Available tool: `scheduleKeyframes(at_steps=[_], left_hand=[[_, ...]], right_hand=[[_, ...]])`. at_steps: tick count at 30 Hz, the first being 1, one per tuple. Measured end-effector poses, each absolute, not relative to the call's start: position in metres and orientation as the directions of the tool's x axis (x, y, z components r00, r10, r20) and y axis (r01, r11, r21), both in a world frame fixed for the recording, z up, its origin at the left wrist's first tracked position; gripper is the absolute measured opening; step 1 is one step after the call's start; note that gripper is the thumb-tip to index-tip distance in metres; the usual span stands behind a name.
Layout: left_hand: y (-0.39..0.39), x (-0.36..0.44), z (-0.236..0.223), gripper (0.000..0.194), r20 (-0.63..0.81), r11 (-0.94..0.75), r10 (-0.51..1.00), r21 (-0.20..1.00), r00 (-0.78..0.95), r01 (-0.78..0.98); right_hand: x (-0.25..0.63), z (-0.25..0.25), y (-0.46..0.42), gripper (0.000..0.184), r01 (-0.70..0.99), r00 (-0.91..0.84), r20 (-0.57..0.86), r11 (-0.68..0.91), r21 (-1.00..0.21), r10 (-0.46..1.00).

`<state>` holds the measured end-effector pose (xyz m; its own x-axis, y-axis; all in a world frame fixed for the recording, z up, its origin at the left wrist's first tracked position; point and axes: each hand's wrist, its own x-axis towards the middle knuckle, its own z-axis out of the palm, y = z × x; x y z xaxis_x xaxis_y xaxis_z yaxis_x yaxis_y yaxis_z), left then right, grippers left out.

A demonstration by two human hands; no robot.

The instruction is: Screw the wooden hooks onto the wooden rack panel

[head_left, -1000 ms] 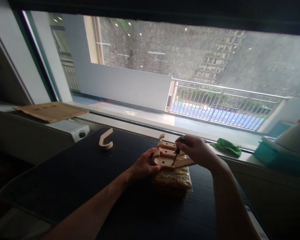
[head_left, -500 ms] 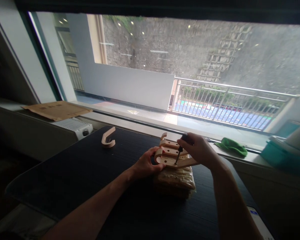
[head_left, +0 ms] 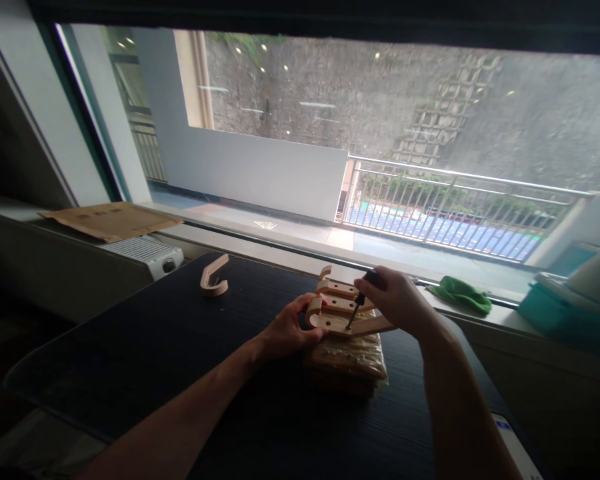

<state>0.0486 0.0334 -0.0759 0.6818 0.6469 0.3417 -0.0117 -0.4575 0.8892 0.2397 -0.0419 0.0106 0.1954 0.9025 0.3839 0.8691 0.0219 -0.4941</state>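
Note:
My right hand (head_left: 395,297) is closed round the dark handle of a screwdriver (head_left: 360,300). The screwdriver leans slightly, its tip down at a hole in the nearest wooden hook (head_left: 337,327). With thumb and fingers my left hand (head_left: 295,327) grips the curled end of that same hook. Two more wooden hooks, among them a middle one (head_left: 343,305), lie side by side behind it, with dark holes along their flat parts. Beneath them is a plastic-wrapped block (head_left: 350,360). Whether a screw sits under the tip is too small to tell.
A separate wooden hook (head_left: 213,277) lies on the dark table (head_left: 145,360) to the left, small dark bits inside its curve. Along the window sill are a brown envelope (head_left: 113,221), a green cloth (head_left: 460,295) and a teal container (head_left: 555,310). A phone-like object (head_left: 515,440) is at lower right.
The view has shifted slightly. Both hands keep their places on the hook and the screwdriver, whose tip stays at the same hole; the right hand's fingers have shifted a little on the handle.

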Motion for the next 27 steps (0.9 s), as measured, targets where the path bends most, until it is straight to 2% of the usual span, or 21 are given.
scheduleKeyframes(at_steps=[8,17,24,27], left_hand=[[0.0327,0.0492,-0.0766,0.04,0.29,-0.418,0.68,0.908,0.674,0.03],[0.0337,0.0488,-0.0758,0.037,0.329,-0.439,0.649,0.898,0.685,-0.015],[0.0342,0.0488,-0.0791,0.039,0.301,-0.41,0.655,0.912,0.693,-0.009],[0.0341,0.0486,-0.079,0.038,0.304,-0.412,0.652,0.911,0.695,-0.012]], right_hand=[[0.2355,0.0171,-0.0483,0.028,0.811,0.062,0.356,0.162,-0.563,0.932],[0.2435,0.0111,-0.0429,0.034,0.857,0.207,0.376,0.018,-0.515,0.903],[0.2343,0.02,-0.0501,0.027,0.807,0.089,0.34,0.132,-0.575,0.936],[0.235,0.018,-0.0479,0.026,0.815,0.108,0.35,0.119,-0.567,0.93]])
